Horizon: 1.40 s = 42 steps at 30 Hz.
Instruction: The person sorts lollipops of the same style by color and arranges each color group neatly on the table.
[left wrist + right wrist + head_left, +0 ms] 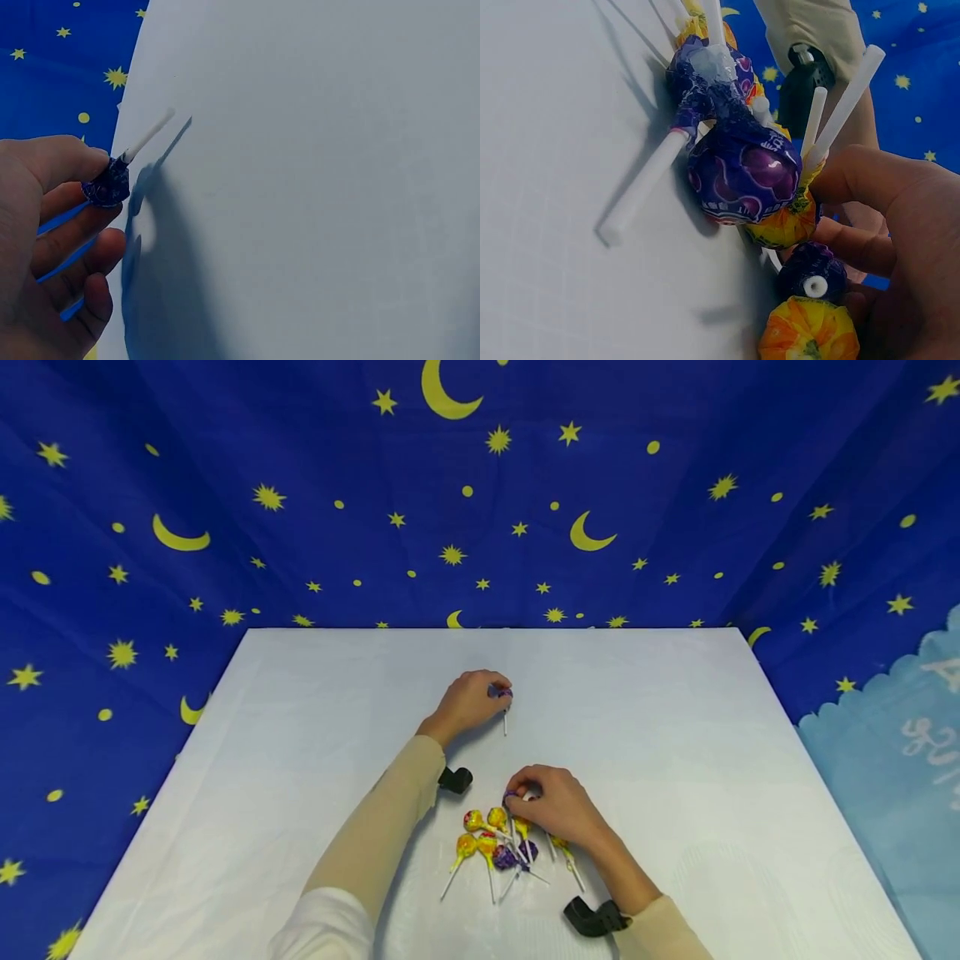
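Thumb and fingers of my left hand point(467, 702) pinch a purple-wrapped lollipop point(106, 184) by its round head, over the far middle of the table. Its white stick points back toward me in the head view. Nearer, my right hand point(558, 802) pinches another purple lollipop point(510, 797) at the far side of a loose pile. That pile mixes yellow lollipops point(466, 845) and purple lollipops point(504, 857), sticks pointing mostly toward me. In the right wrist view a purple lollipop point(746, 172) looms close, partly covering what the right fingers touch.
A white-covered table point(660, 710) lies under both hands. Blue cloth point(360, 552) with yellow moons and stars hangs behind and at the sides, with a light blue cloth point(885, 793) at right. Black wrist cameras, left point(455, 779) and right point(592, 917), stick out from the sleeves.
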Available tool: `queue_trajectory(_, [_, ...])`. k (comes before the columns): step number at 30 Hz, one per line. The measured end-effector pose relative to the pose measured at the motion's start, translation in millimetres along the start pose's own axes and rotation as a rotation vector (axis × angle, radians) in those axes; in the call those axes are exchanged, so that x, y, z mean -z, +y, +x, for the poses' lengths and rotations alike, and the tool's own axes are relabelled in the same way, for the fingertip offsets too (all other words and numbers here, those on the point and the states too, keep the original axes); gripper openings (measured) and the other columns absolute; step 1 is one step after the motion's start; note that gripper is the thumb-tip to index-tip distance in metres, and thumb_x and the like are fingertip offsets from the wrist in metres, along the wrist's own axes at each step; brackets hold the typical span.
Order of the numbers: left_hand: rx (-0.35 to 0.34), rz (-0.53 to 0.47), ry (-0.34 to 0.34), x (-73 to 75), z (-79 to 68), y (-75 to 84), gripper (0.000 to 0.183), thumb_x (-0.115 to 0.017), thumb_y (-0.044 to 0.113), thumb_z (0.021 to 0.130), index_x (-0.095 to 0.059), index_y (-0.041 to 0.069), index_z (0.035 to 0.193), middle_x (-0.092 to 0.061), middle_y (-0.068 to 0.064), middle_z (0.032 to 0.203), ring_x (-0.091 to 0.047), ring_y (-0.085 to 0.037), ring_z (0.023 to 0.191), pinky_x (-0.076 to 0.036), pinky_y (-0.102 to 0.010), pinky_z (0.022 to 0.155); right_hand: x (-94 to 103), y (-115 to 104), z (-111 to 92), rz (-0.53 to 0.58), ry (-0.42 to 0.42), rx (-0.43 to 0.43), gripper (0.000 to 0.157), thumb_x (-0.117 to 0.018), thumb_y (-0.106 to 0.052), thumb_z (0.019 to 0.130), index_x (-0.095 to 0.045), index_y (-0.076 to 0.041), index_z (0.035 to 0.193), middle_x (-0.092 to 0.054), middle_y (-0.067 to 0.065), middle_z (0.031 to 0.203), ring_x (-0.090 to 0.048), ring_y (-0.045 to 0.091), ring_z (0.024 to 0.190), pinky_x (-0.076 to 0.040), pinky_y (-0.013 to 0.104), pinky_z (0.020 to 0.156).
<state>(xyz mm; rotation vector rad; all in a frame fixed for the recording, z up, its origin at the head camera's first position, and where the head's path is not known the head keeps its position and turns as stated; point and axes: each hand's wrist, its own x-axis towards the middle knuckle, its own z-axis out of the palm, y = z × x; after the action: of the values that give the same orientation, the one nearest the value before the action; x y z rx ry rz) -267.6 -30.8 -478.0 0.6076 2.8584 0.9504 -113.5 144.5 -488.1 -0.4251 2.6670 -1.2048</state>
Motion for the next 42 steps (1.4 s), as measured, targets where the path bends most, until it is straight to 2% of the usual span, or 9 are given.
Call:
queue_trajectory(18, [0.036, 0.0, 0.007, 0.3, 13.8, -3.7, 0.022, -0.068, 0.029, 0.089, -0.072, 0.019, 0.109, -0.065, 0.004, 0.111, -0.056, -0.015, 0.109, -0.041, -0.035, 0.095, -4.1, -2, 0, -0.015, 0.005, 0.017, 0.008, -0.072, -0.034, 0.082, -0.068, -0.031, 0.088, -0.058, -0.018, 0.08, -0.053, 0.004, 0.07, -0.044, 0.031, 0.068])
queue_trajectory(30, [0.01, 0.052, -0.01, 1.7, 28.3, -2.5, 0.023, -0.067, 0.027, 0.089, -0.071, 0.018, 0.111, -0.065, 0.003, 0.113, -0.057, -0.016, 0.109, -0.041, -0.034, 0.094, -1.6, -2, -3, 0.006, 0.024, 0.005, 0.007, -0.072, -0.031, 0.083, -0.069, -0.03, 0.089, -0.059, -0.019, 0.081, -0.054, 0.005, 0.073, -0.044, 0.032, 0.071])
queue_trajectory(42, [0.047, 0.019, -0.011, -3.1, 30.4, -7.7, 0.023, -0.066, 0.024, 0.09, -0.07, 0.017, 0.111, -0.064, 0.002, 0.115, -0.055, -0.016, 0.111, -0.04, -0.034, 0.097, -1.8, 1, -2, 0.005, 0.021, 0.008, 0.008, -0.072, -0.031, 0.083, -0.069, -0.03, 0.09, -0.059, -0.019, 0.082, -0.056, 0.006, 0.076, -0.044, 0.033, 0.075])
